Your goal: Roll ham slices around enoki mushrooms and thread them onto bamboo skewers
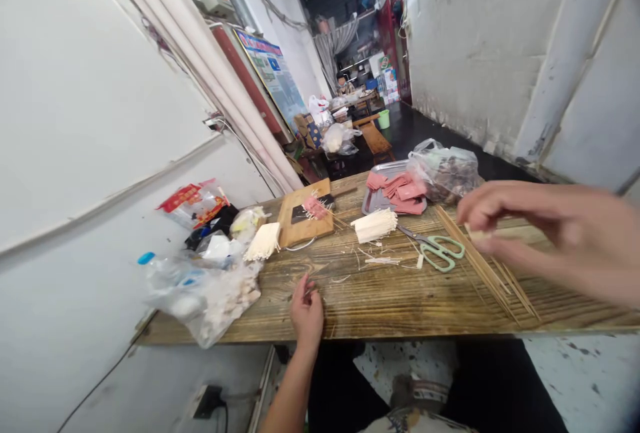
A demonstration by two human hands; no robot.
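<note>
Left hand rests on the near edge of the brown plank table, fingers curled together, seemingly empty. Right hand, blurred, hovers with its grip pinched together directly above the thin bamboo skewers, which lie near-right to far-left. Green-handled scissors lie beside them.

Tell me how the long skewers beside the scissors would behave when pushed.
The skewers look thin and round, so they would probably roll and spread. They lie loose, unbundled, so likely light, a little bendy, and awkward to lift together.
</note>
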